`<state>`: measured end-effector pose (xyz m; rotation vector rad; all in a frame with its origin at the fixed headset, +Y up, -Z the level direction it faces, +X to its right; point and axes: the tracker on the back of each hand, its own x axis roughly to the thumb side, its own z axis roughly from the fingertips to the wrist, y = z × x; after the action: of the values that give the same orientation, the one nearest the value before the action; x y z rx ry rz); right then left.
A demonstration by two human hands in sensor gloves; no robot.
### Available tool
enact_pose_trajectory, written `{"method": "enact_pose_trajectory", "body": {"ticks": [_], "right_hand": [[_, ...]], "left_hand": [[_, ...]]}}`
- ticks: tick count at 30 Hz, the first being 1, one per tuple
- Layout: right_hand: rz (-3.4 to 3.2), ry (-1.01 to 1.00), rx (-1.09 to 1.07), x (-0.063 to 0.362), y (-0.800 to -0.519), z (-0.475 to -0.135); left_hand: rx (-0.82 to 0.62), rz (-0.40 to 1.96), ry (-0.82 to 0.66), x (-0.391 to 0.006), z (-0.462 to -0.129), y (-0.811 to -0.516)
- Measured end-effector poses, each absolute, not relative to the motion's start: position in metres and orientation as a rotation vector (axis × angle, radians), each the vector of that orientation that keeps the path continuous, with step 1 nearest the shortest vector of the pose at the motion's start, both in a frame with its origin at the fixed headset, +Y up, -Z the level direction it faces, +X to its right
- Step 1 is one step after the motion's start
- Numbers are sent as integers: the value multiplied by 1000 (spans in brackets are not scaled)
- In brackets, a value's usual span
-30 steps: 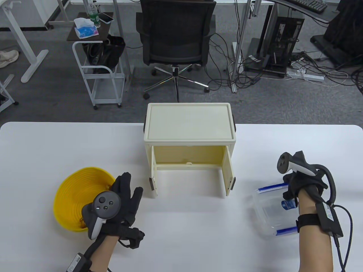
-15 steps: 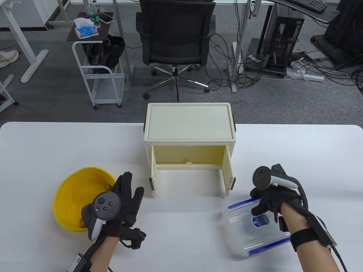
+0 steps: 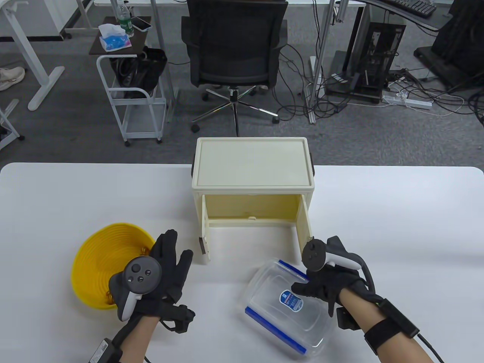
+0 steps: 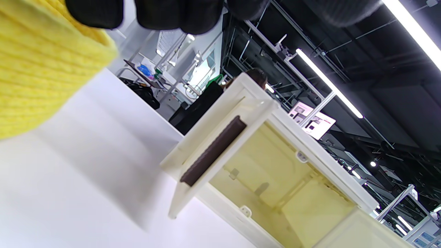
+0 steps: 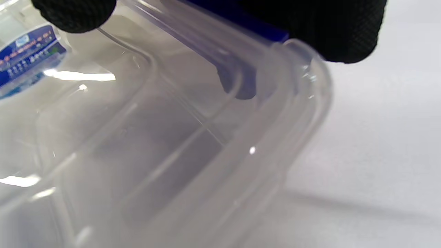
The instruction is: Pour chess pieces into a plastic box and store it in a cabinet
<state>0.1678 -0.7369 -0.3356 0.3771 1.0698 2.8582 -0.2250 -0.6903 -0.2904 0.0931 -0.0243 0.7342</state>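
White table (image 3: 75, 196) fills the foreground, with one cream cabinet (image 3: 253, 162) standing doors-open at its far edge, one yellow ribbed bowl (image 3: 98, 261) at the near left and one clear plastic box (image 3: 280, 321) with two blue clips near the right door. From above, the bowl's contents are mostly hidden behind the left hand (image 3: 159, 272), which rests fingers-spread on its rim, and no chess pieces can be made out. Only the right wrist view shows the right hand (image 3: 325, 287) gripping the box's rim (image 5: 296, 69), one fingertip (image 5: 74, 13) inside and another outside at the corner.

A gloved right hand (image 3: 328, 288) grips the rim of a clear plastic box (image 3: 284, 307) before an open cream cabinet (image 3: 253, 166), while the left hand (image 3: 159, 272) rests on a yellow bowl (image 3: 99, 257)
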Motion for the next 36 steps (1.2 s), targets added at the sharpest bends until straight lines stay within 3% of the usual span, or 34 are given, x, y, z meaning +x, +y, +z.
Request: {"method": "enact_pose_trajectory", "body": {"ticks": [14, 24, 31, 36], "right_hand": [[2783, 688, -80, 130, -747, -307], [2812, 558, -245, 105, -747, -301], [2759, 363, -212, 115, -745, -285], [2609, 361, -221, 128, -750, -281]], "left_hand": [[76, 721, -93, -209, -286, -689], [32, 707, -192, -180, -278, -698], [-166, 589, -120, -149, -279, -720], [-332, 642, 24, -136, -290, -746]]}}
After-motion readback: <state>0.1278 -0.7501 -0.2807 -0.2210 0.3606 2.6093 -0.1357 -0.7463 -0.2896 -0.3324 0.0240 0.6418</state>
